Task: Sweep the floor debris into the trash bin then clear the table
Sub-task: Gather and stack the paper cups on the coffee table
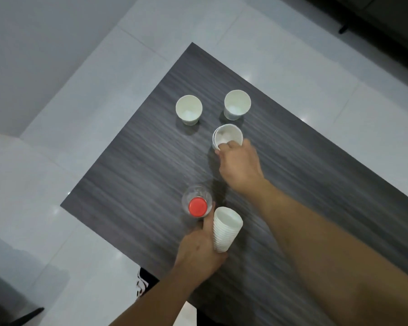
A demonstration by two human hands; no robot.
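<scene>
Though glossy-tiled, dark woodgrain table (316, 184).

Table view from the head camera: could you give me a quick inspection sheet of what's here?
Surface: dark wood-grain table, bare parts streaked.
Job's things: two single paper cups; nested cups; cup stack; red-capped bottle.
Clutter: nothing seen.
Hands: right hand pinches the nested cups' rim; left hand holds the cup stack and touches the bottle.
Cables: nothing seen.
Surroundings: pale tiled floor; dark furniture at top right.
</scene>
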